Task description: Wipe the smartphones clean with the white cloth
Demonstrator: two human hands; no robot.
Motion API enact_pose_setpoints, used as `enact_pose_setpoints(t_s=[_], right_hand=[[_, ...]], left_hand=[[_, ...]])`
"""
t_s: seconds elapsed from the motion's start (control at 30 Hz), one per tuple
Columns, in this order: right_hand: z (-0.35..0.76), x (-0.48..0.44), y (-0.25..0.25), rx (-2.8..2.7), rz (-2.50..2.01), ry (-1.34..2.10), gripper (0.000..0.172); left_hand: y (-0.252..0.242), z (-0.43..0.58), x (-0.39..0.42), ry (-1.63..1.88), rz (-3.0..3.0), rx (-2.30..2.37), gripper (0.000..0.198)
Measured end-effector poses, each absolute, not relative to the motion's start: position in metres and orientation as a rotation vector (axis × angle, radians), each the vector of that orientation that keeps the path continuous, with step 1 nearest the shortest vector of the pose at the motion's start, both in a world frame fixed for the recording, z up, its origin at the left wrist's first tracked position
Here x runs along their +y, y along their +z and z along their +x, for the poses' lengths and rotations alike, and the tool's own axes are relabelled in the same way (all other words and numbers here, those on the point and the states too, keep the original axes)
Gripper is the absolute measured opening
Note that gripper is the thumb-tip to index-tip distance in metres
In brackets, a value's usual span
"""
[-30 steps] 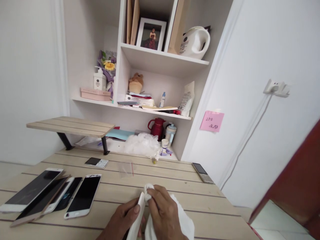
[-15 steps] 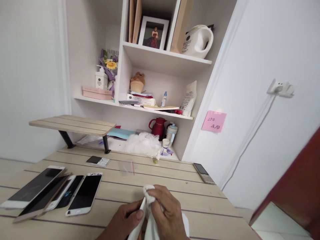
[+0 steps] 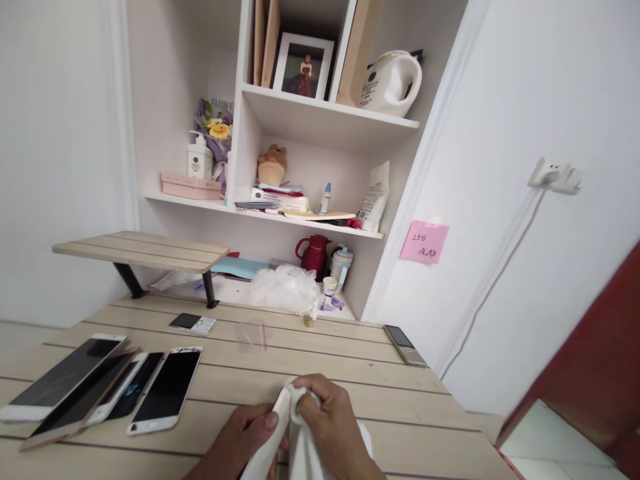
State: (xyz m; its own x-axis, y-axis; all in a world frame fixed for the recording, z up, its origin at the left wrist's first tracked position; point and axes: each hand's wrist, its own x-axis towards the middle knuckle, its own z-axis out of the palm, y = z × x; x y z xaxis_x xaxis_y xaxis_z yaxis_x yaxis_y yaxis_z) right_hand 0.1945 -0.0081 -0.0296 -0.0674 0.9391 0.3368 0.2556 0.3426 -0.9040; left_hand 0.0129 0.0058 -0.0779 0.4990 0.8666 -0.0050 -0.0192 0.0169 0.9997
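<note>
My left hand (image 3: pixel 247 433) and my right hand (image 3: pixel 330 420) both grip a white cloth (image 3: pixel 295 427) low in the middle of the view, near the front of the wooden table (image 3: pixel 380 400). The cloth is bunched between my fingers and hangs down past the table's front. Anything inside it is hidden. To the left of my hands lie several smartphones, face up, the closest a white-framed one (image 3: pixel 167 390). A small transparent plastic bag (image 3: pixel 251 337) with a red strip lies ahead of my hands.
A keypad phone (image 3: pixel 193 324) and a metallic phone (image 3: pixel 405 345) lie further back. A low wooden riser (image 3: pixel 140 250), crumpled plastic (image 3: pixel 283 289) and a red flask (image 3: pixel 315 257) stand at the back, below white shelves (image 3: pixel 325 120). A red door (image 3: pixel 575 360) edges the right.
My right hand has closed further over the top of the cloth, covering the tuft that showed before. Both hands have shifted only slightly, and the phones on the table have stayed in place.
</note>
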Motion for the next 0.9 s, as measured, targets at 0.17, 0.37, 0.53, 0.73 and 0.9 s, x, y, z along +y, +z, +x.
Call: enact_pose_setpoints(t_s=[0.17,0.37,0.53,0.73,0.9], right_hand=[[0.1942,-0.0092,-0.0248,-1.567,-0.933,0.717,0.02],[0.1947,-0.0088,-0.0261,-1.602,-1.113,0.762,0.021],[0.1945,-0.0124,-0.0212,-1.672,-0.833,0.551,0.025],[0.1956,-0.0088,-0.0249,-1.703,-1.058,0.497,0.029],[0.1942,-0.0106,-0.0242,-1.726,-0.801,0.348,0.031]], left_hand=[[-0.0763,0.0132,0.0082,0.843,1.429,0.719,0.061],[-0.0781,0.0118,0.0108,0.791,1.418,0.828,0.077],[-0.0785,0.0136,0.0089,0.814,1.43,0.746,0.07],[-0.0839,0.0111,0.0123,0.804,1.438,0.815,0.077],[-0.0776,0.0114,0.0091,0.82,1.436,0.731,0.068]])
